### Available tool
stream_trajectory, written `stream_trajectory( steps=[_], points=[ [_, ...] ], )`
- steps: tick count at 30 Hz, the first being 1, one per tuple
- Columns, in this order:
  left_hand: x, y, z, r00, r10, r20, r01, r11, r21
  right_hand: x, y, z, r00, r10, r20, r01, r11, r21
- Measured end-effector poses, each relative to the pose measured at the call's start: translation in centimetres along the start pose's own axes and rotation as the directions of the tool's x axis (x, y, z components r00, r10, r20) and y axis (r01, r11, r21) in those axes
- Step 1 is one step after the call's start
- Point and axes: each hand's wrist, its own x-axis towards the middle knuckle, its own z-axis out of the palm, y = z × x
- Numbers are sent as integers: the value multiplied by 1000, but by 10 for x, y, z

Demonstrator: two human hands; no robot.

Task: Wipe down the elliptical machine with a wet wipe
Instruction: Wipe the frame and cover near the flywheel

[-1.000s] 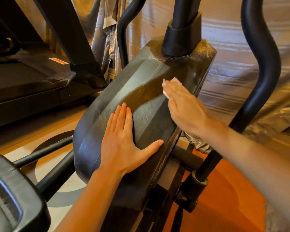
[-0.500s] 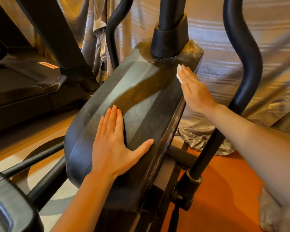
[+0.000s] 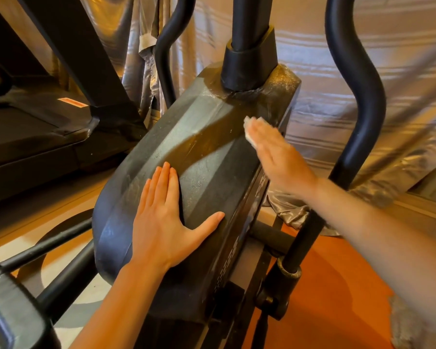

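Far left: a black treadmill deck [image 3: 30, 132] lies beside my machine; it carries a small orange-and-white label [image 3: 73, 102], too blurred for me to read.
My left hand [image 3: 166, 217]: flat on the black textured plastic housing of the elliptical machine [image 3: 202, 157], fingers straight and together, thumb spread toward the right edge; it holds nothing, only presses to brace me.
Housing: a broad, rigid, grainy shell, tilted up toward the black centre post collar [image 3: 248, 64]; I judge it stiff enough to take firm pressure, and heavy enough not to shift under my palm; streaky sheen near the top, perhaps damp, perhaps only light.
Wet wipe: the small white folded wet wipe [image 3: 248, 131] sits under my right fingertips, against the upper right shoulder of the housing, just below the collar; only its edge peeks out.
My right hand [image 3: 275, 152]: fingers extended and flat, pinning the wipe to the surface rather than curling round it.
How the wipe will handle: light, limp, slick when wet, I reckon; it may bunch or slip on the coarse grain, so flat fingers over its middle seem the best hold.
Writing: pale lettering [image 3: 238, 245] runs down the housing's right side panel; I cannot make it out.
Right: a curved black handlebar arm [image 3: 358, 96] stands before a shiny silver draped curtain [image 3: 400, 59]; orange floor [image 3: 337, 298] below.
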Motion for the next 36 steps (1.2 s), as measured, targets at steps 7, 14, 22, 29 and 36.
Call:
stream_trajectory(
  steps=[7, 14, 22, 29, 36],
  points=[
    [0, -1, 0, 1000, 2, -6, -2, 1000, -1, 73, 34, -29, 941, 337, -15, -338, 940, -49],
    [3, 3, 0, 1000, -6, -28, 5, 1000, -15, 29, -30, 12, 973, -111, 201, 133, 986, -103],
    [1, 4, -3, 1000, -15, -11, 15, 1000, -13, 42, -27, -5, 906, -173, 385, 253, 953, -168],
    [-8, 9, 0, 981, -186, -55, 189, 980, 54, 63, -75, 38, 866, -204, 456, 348, 902, -257],
    [-13, -4, -4, 992, -128, 7, 128, 991, -34, 43, -56, 2, 746, -349, 568, 504, 853, -138]
  ],
)
